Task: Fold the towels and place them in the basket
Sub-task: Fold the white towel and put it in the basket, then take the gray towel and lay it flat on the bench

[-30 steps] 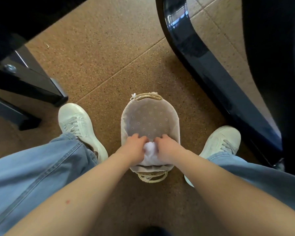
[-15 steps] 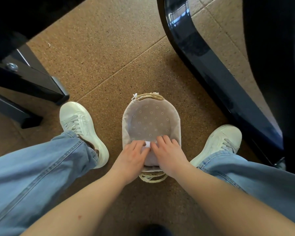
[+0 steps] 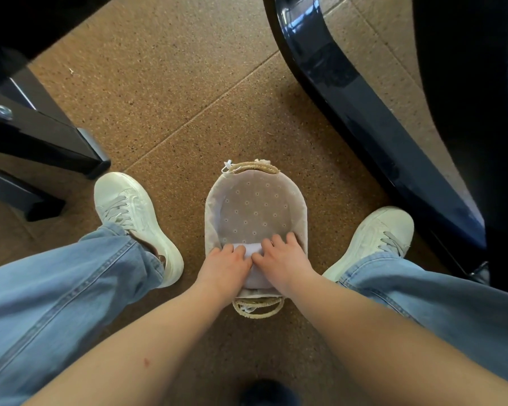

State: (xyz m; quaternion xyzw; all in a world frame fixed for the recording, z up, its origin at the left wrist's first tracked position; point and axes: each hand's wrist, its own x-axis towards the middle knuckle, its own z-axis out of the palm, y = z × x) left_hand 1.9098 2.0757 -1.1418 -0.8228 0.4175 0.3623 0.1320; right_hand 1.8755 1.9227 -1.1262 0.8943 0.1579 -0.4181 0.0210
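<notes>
An oval rope basket (image 3: 302, 209) with a beige dotted liner stands on the floor between my feet. A folded white towel (image 3: 254, 249) lies in its near end. Only a strip of it shows between my hands. My left hand (image 3: 225, 266) presses on the towel's left part, fingers bent over it. On the towel's right part lies my right hand (image 3: 282, 259), its fingers reaching a little further into the basket. The far half of the basket's bottom shows only liner.
My white shoes, left (image 3: 135, 218) and right (image 3: 373, 238), flank the basket on the brown cork floor. A black furniture foot (image 3: 41, 142) stands at the far left. To the right runs a glossy dark curved frame (image 3: 364, 121).
My hands went from gripping the bunched towel above the basket's near end to lying flatter on it, and the towel now sits lower in the basket.
</notes>
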